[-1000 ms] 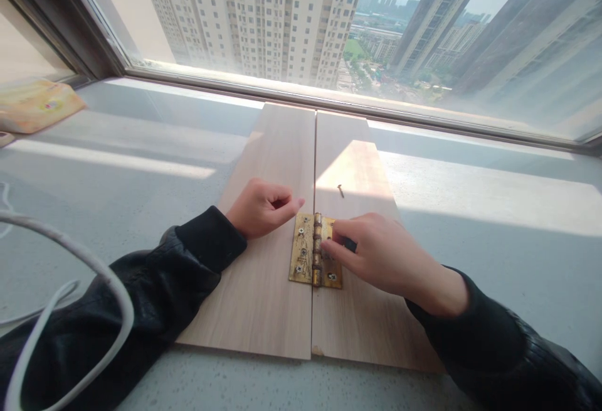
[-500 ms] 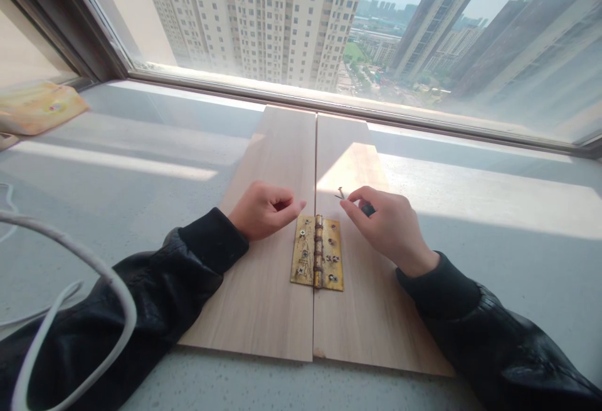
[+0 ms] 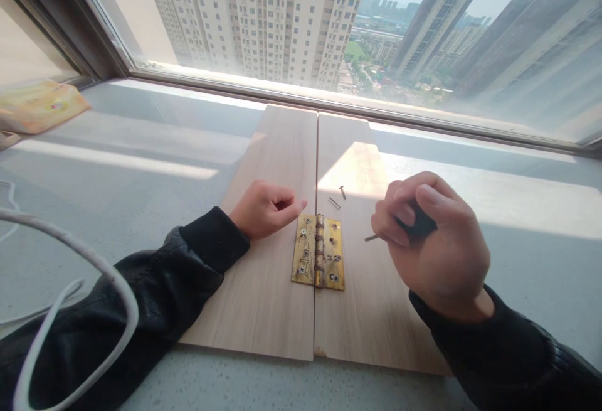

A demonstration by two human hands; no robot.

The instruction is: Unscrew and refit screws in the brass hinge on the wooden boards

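Observation:
Two pale wooden boards (image 3: 268, 285) lie side by side on a grey sill, joined by a brass hinge (image 3: 318, 260). My left hand (image 3: 266, 209) rests on the left board in a loose fist, its forefinger touching the hinge's upper left corner. My right hand (image 3: 435, 245) is raised over the right board, fingers closed round a small dark-handled screwdriver (image 3: 395, 230) whose thin tip points left. Two loose screws (image 3: 338, 197) lie on the right board just beyond the hinge.
A white cable (image 3: 89, 310) loops over my left sleeve at the lower left. A yellow packet (image 3: 40, 106) lies at the far left of the sill (image 3: 141, 166). A window frame (image 3: 423, 113) runs along the back, with tall buildings outside.
My right hand left the hinge, reached to the screw beyond it, then drew back and rose towards me with the screwdriver. A second screw now lies beside the first. The left hand stayed put.

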